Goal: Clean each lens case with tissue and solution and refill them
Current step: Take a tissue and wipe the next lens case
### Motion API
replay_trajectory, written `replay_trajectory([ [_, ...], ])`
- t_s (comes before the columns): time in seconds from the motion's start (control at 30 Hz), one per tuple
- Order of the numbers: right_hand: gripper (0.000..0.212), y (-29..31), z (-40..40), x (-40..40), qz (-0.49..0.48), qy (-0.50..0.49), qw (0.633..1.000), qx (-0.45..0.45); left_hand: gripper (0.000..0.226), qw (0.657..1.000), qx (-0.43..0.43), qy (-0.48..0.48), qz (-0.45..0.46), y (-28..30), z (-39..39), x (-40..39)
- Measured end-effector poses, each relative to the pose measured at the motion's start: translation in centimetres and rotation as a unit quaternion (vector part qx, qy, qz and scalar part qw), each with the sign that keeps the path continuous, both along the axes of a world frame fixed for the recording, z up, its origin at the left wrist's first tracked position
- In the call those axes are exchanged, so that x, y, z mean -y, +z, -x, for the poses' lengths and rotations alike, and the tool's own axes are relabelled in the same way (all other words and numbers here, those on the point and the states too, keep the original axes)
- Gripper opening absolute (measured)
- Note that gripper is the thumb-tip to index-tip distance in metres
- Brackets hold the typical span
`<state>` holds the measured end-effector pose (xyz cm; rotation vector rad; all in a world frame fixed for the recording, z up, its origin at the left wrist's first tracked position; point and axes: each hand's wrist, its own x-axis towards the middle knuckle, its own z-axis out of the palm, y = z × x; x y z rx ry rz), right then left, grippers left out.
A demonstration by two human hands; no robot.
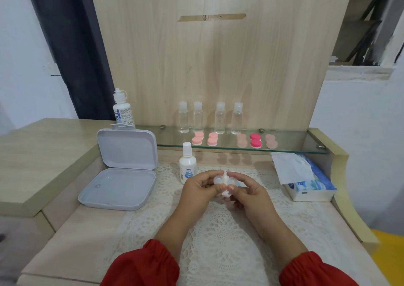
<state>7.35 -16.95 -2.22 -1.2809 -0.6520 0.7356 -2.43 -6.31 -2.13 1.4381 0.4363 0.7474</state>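
Lens case (219,179), white and capless, sits above the lace mat (220,237) in the left hand (197,187), whose grip is clenched on its rim. The right hand (244,190) pinches a wad of tissue (225,191) against it, thumb and forefinger closed on the paper. To wipe well, I judge the tissue should be pressed into each well and twisted, with the left grip kept firm so the case does not spin. Just beyond stands a solution bottle (187,165) on the table; an open box (122,167) lies to the left, a tissue pack (306,178) to the right. Farther back, a glass shelf (295,140) carries pink cases (204,138) and four clear bottles (209,117).
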Motion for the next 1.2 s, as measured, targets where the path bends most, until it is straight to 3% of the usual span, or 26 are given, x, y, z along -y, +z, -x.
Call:
replay_trajectory([
  [0.2, 0.022, 0.0, 0.0, 0.0, 0.007, -0.026, 0.999, 0.017, 0.061, 0.999, -0.024, -0.045, -0.018, -0.3, 0.0, -0.1],
  [0.47, 0.020, -0.4, -0.2, -0.3, 0.010, -0.055, 0.998, 0.022, 0.063, 0.997, -0.063, -0.011, -0.046, -0.5, -0.1, -0.4],
  [0.67, 0.025, -0.6, -1.0, -0.4, 0.007, -0.090, 0.996, 0.020, 0.018, 0.991, -0.008, 0.128, -0.039, -0.1, -0.1, -0.8],
  [0.8, 0.024, -0.5, -0.5, -0.3, 0.008, -0.075, 0.997, 0.028, 0.017, 0.986, 0.011, 0.139, -0.094, -0.5, -0.3, -0.4],
  [0.9, 0.023, -0.3, -0.2, -0.3, 0.006, -0.054, 0.998, 0.020, 0.020, 0.954, -0.032, 0.170, -0.245, -1.2, -0.5, -0.6],
  [0.97, 0.021, -0.2, -0.2, -0.2, -0.001, -0.054, 0.999, 0.001, 0.007, 0.931, -0.040, 0.146, -0.331, -1.5, -0.4, -0.7],
  [1.1, 0.018, -0.4, -0.6, -0.1, -0.024, -0.066, 0.997, -0.035, 0.025, 0.852, -0.106, 0.114, -0.499, -2.3, -0.7, -0.8],
  [1.2, 0.018, -0.6, -0.7, -0.1, -0.019, -0.058, 0.998, -0.031, 0.019, 0.812, -0.138, 0.130, -0.552, -2.3, -0.9, -0.7],
])
